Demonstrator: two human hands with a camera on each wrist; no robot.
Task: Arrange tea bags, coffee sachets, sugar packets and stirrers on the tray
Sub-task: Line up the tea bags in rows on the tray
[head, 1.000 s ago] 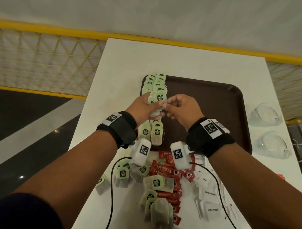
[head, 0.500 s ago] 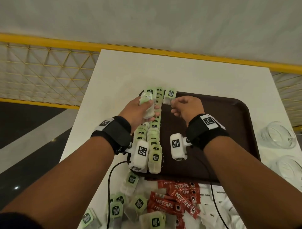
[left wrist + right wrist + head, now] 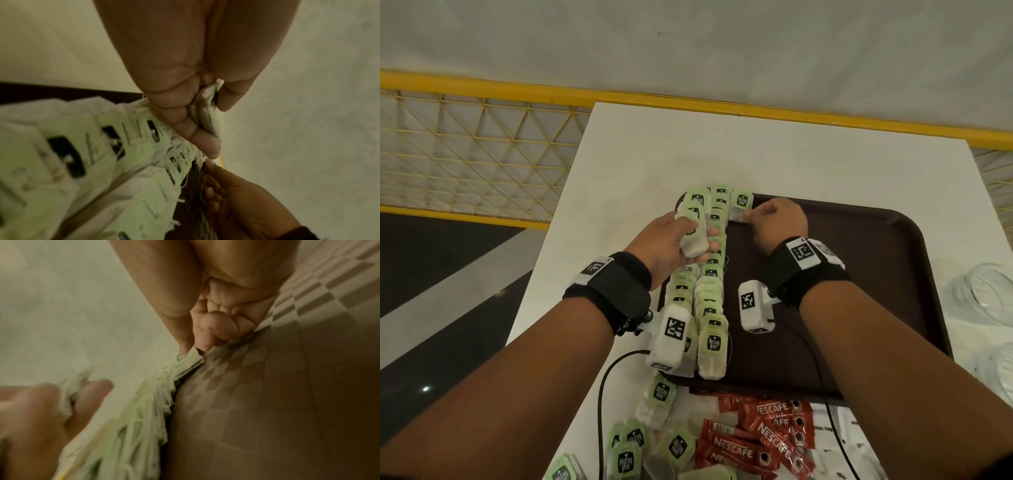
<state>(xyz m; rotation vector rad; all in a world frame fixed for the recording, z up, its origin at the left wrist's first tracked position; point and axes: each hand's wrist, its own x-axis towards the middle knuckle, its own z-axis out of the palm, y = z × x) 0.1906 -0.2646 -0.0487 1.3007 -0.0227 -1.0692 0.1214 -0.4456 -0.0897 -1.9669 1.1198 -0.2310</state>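
A dark brown tray (image 3: 859,274) lies on the white table (image 3: 654,144). Two rows of green-labelled tea bags (image 3: 709,284) run along the tray's left side. My left hand (image 3: 671,240) holds a small stack of tea bags (image 3: 693,233) above those rows, thumb on top (image 3: 209,113). My right hand (image 3: 777,219) pinches one tea bag (image 3: 741,204) at the far left corner of the tray, its lower edge between thumb and fingers (image 3: 191,356). Loose tea bags (image 3: 661,401), red coffee sachets (image 3: 756,442) and white sugar packets (image 3: 835,428) lie on the table in front of the tray.
Clear glass jars (image 3: 983,291) stand at the table's right edge. A yellow railing with mesh (image 3: 482,144) runs behind and left of the table. Black cables (image 3: 602,411) from the wrist cameras trail over the near pile. The tray's right part (image 3: 876,325) is bare.
Both hands have moved away from me to the far end of the rows. The right hand took one tea bag from the left hand's stack and carried it to the tray's far left corner.
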